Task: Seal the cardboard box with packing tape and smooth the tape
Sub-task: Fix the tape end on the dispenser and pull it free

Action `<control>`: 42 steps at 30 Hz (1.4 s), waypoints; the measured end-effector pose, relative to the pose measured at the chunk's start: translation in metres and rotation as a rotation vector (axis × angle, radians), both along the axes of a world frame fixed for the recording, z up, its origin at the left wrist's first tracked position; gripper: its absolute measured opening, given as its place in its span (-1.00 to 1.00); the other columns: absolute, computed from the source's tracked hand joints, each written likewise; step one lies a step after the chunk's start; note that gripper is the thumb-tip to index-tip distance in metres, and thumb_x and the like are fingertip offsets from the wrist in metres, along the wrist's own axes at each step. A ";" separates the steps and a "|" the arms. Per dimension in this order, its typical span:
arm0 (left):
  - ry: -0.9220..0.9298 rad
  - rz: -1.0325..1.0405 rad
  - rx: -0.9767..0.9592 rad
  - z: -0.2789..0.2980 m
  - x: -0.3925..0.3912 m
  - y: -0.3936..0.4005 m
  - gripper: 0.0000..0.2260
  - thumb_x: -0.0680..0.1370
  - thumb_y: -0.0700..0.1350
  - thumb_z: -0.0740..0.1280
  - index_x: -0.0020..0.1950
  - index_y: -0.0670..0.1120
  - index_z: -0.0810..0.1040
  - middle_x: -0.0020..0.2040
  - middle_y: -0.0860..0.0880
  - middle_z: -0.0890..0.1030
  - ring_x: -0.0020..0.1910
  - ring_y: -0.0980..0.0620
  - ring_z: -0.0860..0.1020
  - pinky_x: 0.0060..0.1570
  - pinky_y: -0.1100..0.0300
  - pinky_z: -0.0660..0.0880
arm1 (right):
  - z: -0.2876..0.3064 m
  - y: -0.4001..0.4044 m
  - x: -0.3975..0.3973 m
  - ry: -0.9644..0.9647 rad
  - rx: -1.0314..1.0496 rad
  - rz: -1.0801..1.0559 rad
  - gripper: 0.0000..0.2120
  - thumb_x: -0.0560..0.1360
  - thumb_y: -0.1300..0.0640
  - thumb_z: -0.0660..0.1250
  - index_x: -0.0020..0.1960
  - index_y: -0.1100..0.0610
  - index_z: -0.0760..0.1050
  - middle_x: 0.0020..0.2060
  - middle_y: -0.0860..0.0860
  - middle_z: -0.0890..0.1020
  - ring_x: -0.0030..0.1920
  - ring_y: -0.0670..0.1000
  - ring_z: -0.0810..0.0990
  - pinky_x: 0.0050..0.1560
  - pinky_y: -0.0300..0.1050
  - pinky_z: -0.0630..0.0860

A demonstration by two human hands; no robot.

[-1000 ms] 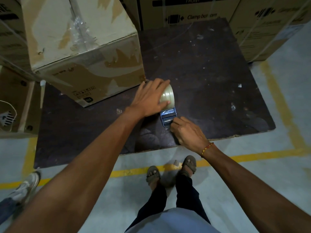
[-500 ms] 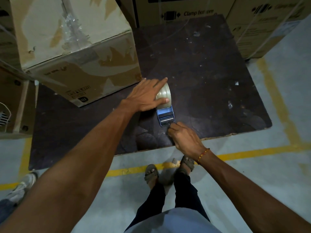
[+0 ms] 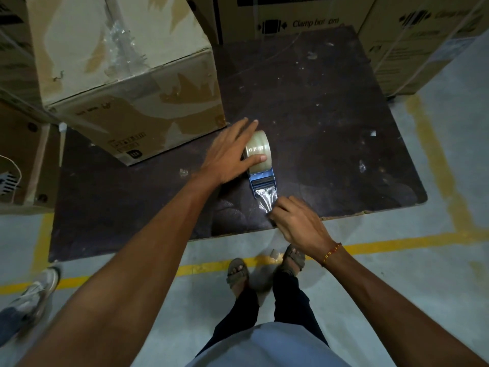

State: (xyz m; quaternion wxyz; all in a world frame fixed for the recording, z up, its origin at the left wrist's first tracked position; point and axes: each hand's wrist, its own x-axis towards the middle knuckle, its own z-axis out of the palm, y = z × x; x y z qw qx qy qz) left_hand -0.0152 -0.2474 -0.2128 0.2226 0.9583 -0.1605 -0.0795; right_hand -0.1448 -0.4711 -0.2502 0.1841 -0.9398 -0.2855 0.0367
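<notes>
A blue tape dispenser (image 3: 262, 179) with a clear tape roll (image 3: 258, 149) lies on a dark board (image 3: 330, 115). My left hand (image 3: 229, 154) rests on the roll, thumb across its face, holding it down. My right hand (image 3: 297, 221) pinches the free end of the tape (image 3: 266, 197), which is stretched a short way out of the dispenser toward me. A worn cardboard box (image 3: 127, 72) with crumpled clear tape along its top seam stands on the board's far left corner, just beyond my left hand.
Large printed cartons (image 3: 304, 14) line the back and right (image 3: 412, 43). Another carton (image 3: 18, 154) stands at the left. Yellow floor lines (image 3: 397, 243) run past the board's near edge. My sandalled feet (image 3: 238, 271) are below; another person's shoe (image 3: 37, 290) is at lower left.
My right hand has drawn the tape end out of the dispenser toward me, so a short strip now shows. My left hand has stayed on the roll.
</notes>
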 end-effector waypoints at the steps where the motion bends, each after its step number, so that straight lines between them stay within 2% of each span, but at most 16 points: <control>1: -0.054 0.063 -0.043 0.001 -0.010 -0.001 -0.28 0.52 0.35 0.20 0.60 0.07 0.15 0.58 -0.08 0.21 0.53 -0.13 0.23 0.47 -0.05 0.21 | 0.004 0.000 -0.003 -0.006 0.032 -0.018 -0.93 0.51 0.20 0.30 -0.06 0.14 0.56 -0.06 0.06 0.53 -0.11 0.10 0.50 -0.20 0.03 0.49; 3: -0.190 0.192 -0.098 0.005 -0.039 -0.003 -0.47 0.58 0.18 0.26 0.50 0.03 0.35 0.43 -0.10 0.36 0.38 -0.13 0.37 0.35 -0.05 0.36 | 0.012 0.001 -0.006 -0.012 0.089 -0.069 -0.95 0.54 0.20 0.30 -0.05 0.16 0.53 -0.05 0.06 0.50 -0.10 0.08 0.49 -0.20 0.03 0.51; 5: -0.266 0.240 -0.102 0.004 -0.074 -0.008 -0.68 0.59 -0.04 0.32 0.34 -0.02 0.49 0.21 -0.10 0.46 0.14 -0.09 0.46 0.12 -0.09 0.49 | 0.019 0.002 -0.007 -0.017 0.130 -0.113 -0.93 0.57 0.16 0.32 -0.05 0.16 0.52 -0.03 0.05 0.48 -0.08 0.06 0.49 -0.19 0.02 0.52; 7: -0.193 0.163 -0.137 -0.005 -0.107 -0.015 -0.71 0.57 -0.19 0.34 0.29 -0.05 0.54 0.08 -0.10 0.49 0.03 -0.09 0.49 -0.01 -0.09 0.51 | 0.021 0.003 -0.008 -0.023 0.141 -0.124 -0.91 0.58 0.14 0.33 -0.05 0.16 0.53 -0.02 0.04 0.48 -0.07 0.06 0.49 -0.17 0.02 0.52; 9: -0.040 0.088 -0.191 -0.019 -0.134 -0.024 -0.63 0.53 -0.25 0.36 0.33 -0.06 0.51 0.08 -0.11 0.52 0.03 -0.11 0.53 -0.02 -0.07 0.54 | 0.020 0.002 -0.008 -0.022 0.119 -0.117 -0.92 0.57 0.14 0.33 -0.03 0.16 0.54 -0.02 0.04 0.49 -0.06 0.06 0.49 -0.17 0.05 0.53; 12: 0.099 0.155 -0.302 -0.036 -0.154 -0.035 -0.60 0.51 -0.23 0.39 0.33 -0.01 0.48 0.04 -0.05 0.55 -0.03 -0.07 0.57 -0.06 -0.07 0.57 | 0.018 0.000 -0.009 -0.027 0.081 -0.096 -0.93 0.56 0.16 0.34 -0.02 0.16 0.55 -0.02 0.05 0.49 -0.06 0.07 0.49 -0.17 0.06 0.54; 17: 0.063 0.349 -0.508 -0.047 -0.157 -0.047 -0.94 0.57 -0.14 0.36 0.01 -0.08 0.61 -0.11 -0.02 0.60 -0.14 0.01 0.58 -0.14 -0.05 0.55 | 0.020 0.000 -0.008 -0.051 0.060 -0.048 -0.89 0.56 0.12 0.33 0.03 0.14 0.57 -0.02 0.06 0.51 -0.06 0.06 0.49 -0.15 0.00 0.53; 22: 0.192 0.525 -0.673 -0.048 -0.161 -0.043 -0.95 0.57 -0.15 0.39 -0.08 -0.10 0.62 -0.14 -0.04 0.64 -0.13 0.04 0.60 -0.10 0.10 0.54 | 0.023 -0.006 -0.007 0.150 0.417 -0.329 -0.67 0.56 0.11 0.39 0.31 0.07 0.51 0.12 0.00 0.52 -0.03 -0.10 0.52 -0.07 -0.26 0.53; 23: 0.214 0.545 -0.711 -0.047 -0.162 -0.041 -0.96 0.56 -0.17 0.39 -0.08 -0.10 0.62 -0.13 -0.04 0.65 -0.12 0.06 0.60 -0.09 0.14 0.53 | 0.021 -0.008 -0.006 0.184 0.424 -0.347 -0.66 0.54 0.13 0.41 0.31 0.06 0.51 0.14 -0.01 0.52 -0.04 -0.13 0.52 -0.06 -0.25 0.55; 27: 0.239 0.558 -0.813 -0.042 -0.161 -0.035 -0.95 0.57 -0.18 0.39 -0.07 -0.12 0.62 -0.08 0.02 0.66 -0.06 0.16 0.60 -0.01 0.26 0.52 | 0.008 -0.006 -0.001 0.307 0.315 -0.259 -0.58 0.53 0.19 0.40 0.37 0.06 0.45 0.19 0.01 0.53 0.09 -0.06 0.57 0.07 0.05 0.61; 31: 0.266 0.535 -0.828 -0.034 -0.160 -0.030 -0.90 0.60 -0.19 0.36 -0.11 -0.05 0.58 -0.14 0.15 0.64 -0.10 0.28 0.58 -0.07 0.37 0.47 | 0.006 0.008 0.007 0.345 0.333 -0.268 -0.50 0.53 0.21 0.39 0.44 0.10 0.39 0.24 0.07 0.55 0.18 0.00 0.57 0.19 0.03 0.58; 33: 0.289 0.539 -0.865 -0.032 -0.158 -0.026 -0.86 0.60 -0.18 0.35 -0.14 0.01 0.57 -0.15 0.22 0.64 -0.10 0.26 0.58 -0.06 0.33 0.46 | 0.006 0.012 0.009 0.345 0.364 -0.293 -0.51 0.53 0.22 0.40 0.43 0.10 0.41 0.22 0.07 0.56 0.16 0.00 0.59 0.17 0.01 0.58; 34: 0.295 0.553 -0.889 -0.032 -0.157 -0.024 -0.87 0.60 -0.18 0.36 -0.14 -0.01 0.58 -0.10 0.21 0.66 -0.06 0.22 0.60 -0.02 0.28 0.48 | 0.006 0.013 0.009 0.343 0.376 -0.305 -0.53 0.53 0.22 0.40 0.42 0.09 0.42 0.22 0.06 0.56 0.15 -0.01 0.59 0.15 0.00 0.58; 37: 0.289 0.611 -0.971 -0.030 -0.151 -0.024 -0.91 0.60 -0.16 0.36 -0.08 -0.14 0.59 0.07 0.04 0.69 0.04 0.11 0.63 0.08 0.16 0.54 | 0.005 0.015 0.010 0.343 0.406 -0.323 -0.56 0.54 0.21 0.40 0.39 0.06 0.44 0.22 0.03 0.57 0.13 -0.09 0.56 0.15 -0.05 0.59; 40: 0.284 0.665 -1.009 -0.028 -0.149 -0.026 -0.92 0.60 -0.17 0.36 -0.09 -0.14 0.59 0.03 0.12 0.69 0.03 0.11 0.63 0.06 0.10 0.56 | 0.004 0.017 0.009 0.314 0.421 -0.316 -0.58 0.54 0.20 0.40 0.38 0.05 0.46 0.21 0.01 0.57 0.10 -0.14 0.55 0.13 -0.08 0.58; 42: 0.299 0.661 -1.004 -0.030 -0.151 -0.026 -0.92 0.60 -0.18 0.36 -0.08 -0.15 0.59 0.07 0.10 0.69 0.05 0.11 0.64 0.05 0.11 0.56 | 0.003 0.018 0.008 0.309 0.442 -0.335 -0.60 0.54 0.17 0.40 0.36 0.05 0.49 0.17 -0.01 0.57 0.09 -0.14 0.56 0.11 -0.12 0.58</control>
